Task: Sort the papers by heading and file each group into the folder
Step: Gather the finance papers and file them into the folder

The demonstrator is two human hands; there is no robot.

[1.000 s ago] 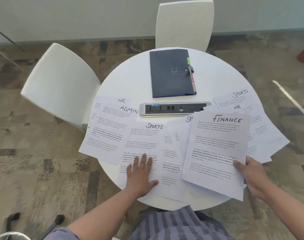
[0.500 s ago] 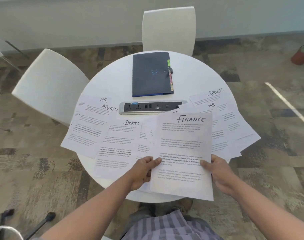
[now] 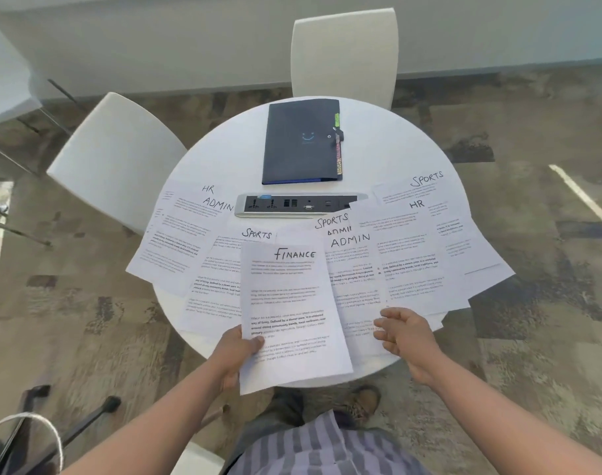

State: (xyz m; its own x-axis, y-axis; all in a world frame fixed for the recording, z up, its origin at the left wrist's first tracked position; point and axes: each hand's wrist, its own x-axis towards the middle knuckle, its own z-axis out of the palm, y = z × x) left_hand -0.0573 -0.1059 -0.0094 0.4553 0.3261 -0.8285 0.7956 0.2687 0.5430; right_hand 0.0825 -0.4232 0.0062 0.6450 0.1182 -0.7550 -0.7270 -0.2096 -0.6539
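Sorting barely begun — one FINANCE sheet (image 3: 289,313) in hand, folder (image 3: 301,142) unopened.

Left hand (image 3: 236,351) pinched the sheet's lower left edge, holding it over the counter's (image 3: 224,159) near side; right hand (image 3: 404,332) hovered beside it, fingers loosely spread, gripping nothing. Remaining papers — SPORTS (image 3: 426,180), HR (image 3: 412,255), ADMIN (image 3: 349,269) headings — lay mixed and overlapping, ungrouped. Folder sat shut at the far side beyond the power strip (image 3: 299,204); contents not visible. All filing judged still outstanding.

Overlapped sheets and unreadable print on the round table (image 3: 224,145).
Body text on every sheet is too small to read. The FINANCE sheet (image 3: 289,313) hides the left hand (image 3: 234,354) fingers and covers part of the near SPORTS sheet (image 3: 217,289); one ADMIN heading (image 3: 339,230) is half covered.
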